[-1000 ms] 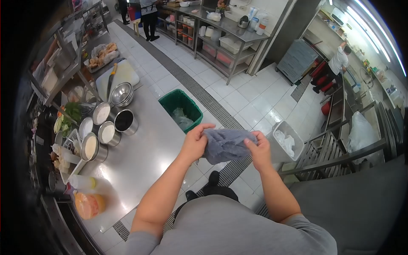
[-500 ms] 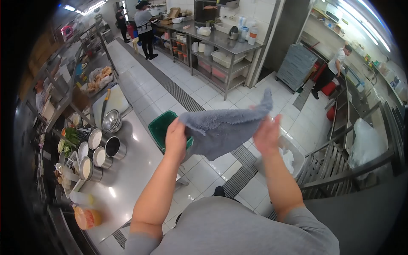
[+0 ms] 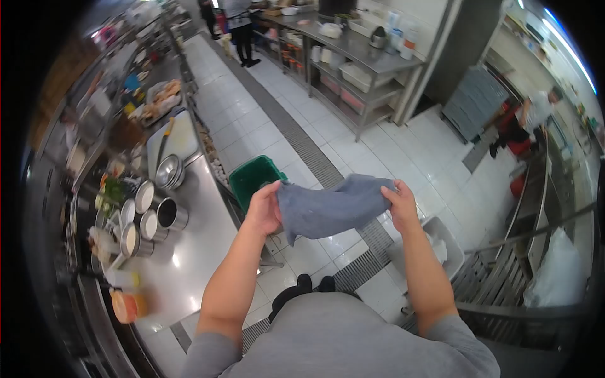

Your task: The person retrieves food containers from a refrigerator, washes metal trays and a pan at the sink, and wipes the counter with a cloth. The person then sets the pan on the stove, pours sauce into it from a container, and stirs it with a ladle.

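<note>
Two bare hands held a blue-grey cloth (image 3: 334,208) up in the air, above the tiled floor (image 3: 296,157) and to the right of a steel desk (image 3: 195,252). At the far left of that desk stood an orange tub (image 3: 129,307), with a squeeze bottle (image 3: 123,278) just behind it, and leafy greens (image 3: 110,192) lay farther back. Next came a group of metal pots (image 3: 151,225), some with pale contents, then nested steel bowls (image 3: 169,171) near a cutting board (image 3: 183,135), on which a knife (image 3: 165,140) with a yellow handle rested. A green bin (image 3: 255,176) stood beside the desk, and one person (image 3: 239,28) stood far behind it, partly cut off by the top edge of the view. The left hand (image 3: 263,208) had its fingers closed on the left end of the cloth, which sagged a little between the hands. The right hand (image 3: 403,205) pinched the upper right corner between thumb and fingers. Below and right of that hand was a grey bin (image 3: 455,252) holding white plastic (image 3: 439,247). Farther right came a wheeled cart (image 3: 474,104), another person (image 3: 535,116) in a pale top, blurred, and, nearer, a white bag (image 3: 558,271)
</note>
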The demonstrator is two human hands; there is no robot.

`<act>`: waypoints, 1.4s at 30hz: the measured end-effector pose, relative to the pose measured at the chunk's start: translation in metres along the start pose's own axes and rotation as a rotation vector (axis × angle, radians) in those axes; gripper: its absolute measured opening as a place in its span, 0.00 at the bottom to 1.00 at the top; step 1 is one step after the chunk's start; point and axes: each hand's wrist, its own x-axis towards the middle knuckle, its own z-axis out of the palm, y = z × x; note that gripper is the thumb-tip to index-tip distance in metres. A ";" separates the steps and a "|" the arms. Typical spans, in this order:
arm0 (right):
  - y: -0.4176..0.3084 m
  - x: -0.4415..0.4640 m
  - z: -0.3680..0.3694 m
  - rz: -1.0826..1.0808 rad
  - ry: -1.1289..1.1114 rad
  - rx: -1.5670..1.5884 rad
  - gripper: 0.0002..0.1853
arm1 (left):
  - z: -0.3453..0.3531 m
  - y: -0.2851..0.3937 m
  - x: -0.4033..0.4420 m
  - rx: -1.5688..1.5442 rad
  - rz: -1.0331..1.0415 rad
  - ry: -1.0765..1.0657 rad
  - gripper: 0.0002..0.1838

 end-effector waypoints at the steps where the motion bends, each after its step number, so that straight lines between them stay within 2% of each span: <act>1: -0.001 0.002 -0.009 0.002 0.053 -0.104 0.22 | 0.000 0.001 0.006 0.008 0.019 -0.119 0.23; 3: -0.004 0.010 -0.031 -0.001 0.144 -0.209 0.23 | 0.000 -0.014 0.029 0.142 0.025 -0.146 0.22; 5: -0.002 0.019 -0.054 -0.123 0.120 -0.371 0.16 | -0.025 -0.027 0.066 0.689 0.027 0.068 0.25; 6: -0.004 0.028 -0.070 -0.127 0.143 -0.372 0.16 | -0.024 -0.027 0.079 0.697 0.017 0.049 0.25; 8: -0.006 0.046 -0.100 -0.025 0.157 -0.369 0.14 | -0.015 -0.027 0.104 0.694 0.102 0.243 0.31; 9: -0.012 0.051 -0.111 -0.028 0.168 -0.362 0.14 | -0.001 -0.026 0.110 0.704 0.097 0.235 0.31; 11: -0.032 0.067 -0.125 -0.028 0.119 -0.366 0.14 | 0.037 -0.019 0.115 0.637 0.326 0.249 0.39; 13: -0.042 0.096 -0.145 -0.052 0.042 -0.401 0.18 | 0.041 -0.015 0.139 0.599 0.342 0.232 0.36; 15: -0.053 0.118 -0.157 -0.061 -0.058 -0.436 0.22 | 0.041 -0.011 0.153 1.019 0.211 0.059 0.29; 16: -0.065 0.129 -0.160 -0.111 -0.117 -0.655 0.21 | 0.054 -0.008 0.150 1.307 0.249 0.102 0.26; 17: -0.071 0.145 -0.156 -0.178 -0.195 -0.867 0.21 | 0.054 -0.009 0.151 1.609 0.396 0.096 0.29; 18: -0.069 0.162 -0.157 -0.287 -0.239 -1.041 0.21 | 0.061 -0.009 0.148 1.811 0.362 0.126 0.26; 19: -0.065 0.181 -0.158 -0.416 -0.284 -1.202 0.22 | 0.058 -0.010 0.149 1.932 0.328 0.141 0.22; 20: -0.065 0.199 -0.153 -0.370 -0.327 -1.229 0.19 | 0.058 -0.011 0.144 2.022 0.360 0.182 0.18; 21: -0.066 0.219 -0.143 -0.322 -0.363 -1.265 0.16 | 0.067 -0.007 0.140 2.073 0.289 0.210 0.13; 22: -0.061 0.240 -0.131 -0.352 -0.419 -1.251 0.16 | 0.073 -0.002 0.139 2.094 0.310 0.186 0.11; 24: -0.050 0.282 -0.109 -0.585 -0.325 -1.185 0.10 | 0.085 0.009 0.130 2.230 0.550 0.068 0.11; 25: -0.039 0.308 -0.095 -0.605 -0.358 -1.180 0.10 | 0.100 0.019 0.125 2.214 0.675 -0.120 0.10; 26: -0.024 0.335 -0.081 -0.436 -0.324 -1.073 0.08 | 0.107 0.026 0.126 2.186 0.794 -0.315 0.10; 27: -0.014 0.358 -0.064 -0.268 -0.287 -0.965 0.08 | 0.087 0.011 0.138 1.981 0.726 -0.425 0.08; 28: -0.010 0.377 -0.042 -0.282 -0.310 -0.964 0.08 | 0.094 0.007 0.135 1.915 0.750 -0.557 0.09; 29: -0.002 0.390 -0.020 -0.234 -0.362 -0.968 0.09 | 0.105 0.012 0.138 2.168 0.714 -0.848 0.15; 31: 0.010 0.401 0.023 -0.179 -0.440 -0.983 0.10 | 0.093 0.005 0.163 2.231 0.126 -0.723 0.19; 32: 0.013 0.398 0.040 -0.251 -0.462 -1.041 0.10 | 0.082 0.005 0.170 2.220 0.132 -0.697 0.19; 33: 0.016 0.396 0.058 -0.331 -0.481 -1.095 0.11 | 0.072 0.009 0.178 1.917 0.239 -0.152 0.20; 34: 0.027 0.388 0.069 -0.309 -0.516 -1.027 0.09 | 0.064 0.015 0.188 1.548 0.324 0.328 0.23; 35: 0.040 0.376 0.079 -0.288 -0.541 -0.956 0.07 | 0.059 0.020 0.203 1.547 0.334 0.336 0.23; 36: 0.032 0.353 0.093 -0.299 -0.653 -1.047 0.08 | 0.057 0.023 0.223 1.043 0.348 0.519 0.23; 37: 0.038 0.342 0.096 -0.285 -0.896 -1.074 0.10 | 0.050 0.022 0.241 0.523 0.339 0.660 0.24; 38: 0.060 0.338 0.090 -0.424 -1.038 -1.005 0.14 | 0.022 0.016 0.265 0.576 0.263 0.641 0.18; 39: 0.060 0.342 0.087 -0.421 -1.047 -1.011 0.14 | 0.012 0.012 0.279 0.566 0.264 0.644 0.18; 42: 0.059 0.372 0.077 -0.479 -1.076 -0.894 0.20 | -0.014 0.011 0.313 0.569 0.485 0.882 0.11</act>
